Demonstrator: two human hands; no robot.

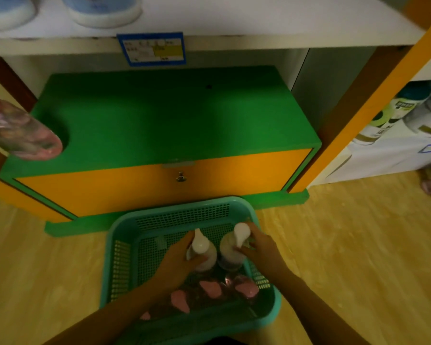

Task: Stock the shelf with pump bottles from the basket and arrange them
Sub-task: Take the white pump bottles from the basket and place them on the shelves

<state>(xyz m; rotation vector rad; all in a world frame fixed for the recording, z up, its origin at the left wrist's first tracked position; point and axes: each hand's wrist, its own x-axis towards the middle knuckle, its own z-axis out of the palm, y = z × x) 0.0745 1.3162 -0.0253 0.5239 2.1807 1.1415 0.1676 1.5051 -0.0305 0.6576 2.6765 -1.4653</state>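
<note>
I am looking down into the teal basket (174, 205), which sits on the wooden floor (346, 257) at 6 o'clock of my view, its far rim just in front of the foot of the cabinet. My left hand (179, 261) reaches in from 7 o'clock. Its fingers curl round the far side of the left white pump bottle (201, 246) and the thumb closes on the near side, a full grasp just under the pump head. My right hand (263, 250) comes in from 5 o'clock and wraps the right white pump bottle (230, 250) the same way, fingers behind the pump and thumb across the shoulder. The two bottles stand upright, side by side and close together, at the basket's centre, toward its 3 o'clock wall. I cannot tell whether their bases rest on the basket floor. At the basket's 6 o'clock end lie several pink-pump bottles (210, 288), tipped over. The green shelf (159, 115) spreads at 12 o'clock, above an orange door (110, 188) with a small lock (181, 176). One pink bottle (23, 135) lies on its side at the shelf's 9 o'clock edge. A blue price tag (152, 48) hangs from the white shelf (259, 21) above.
</note>
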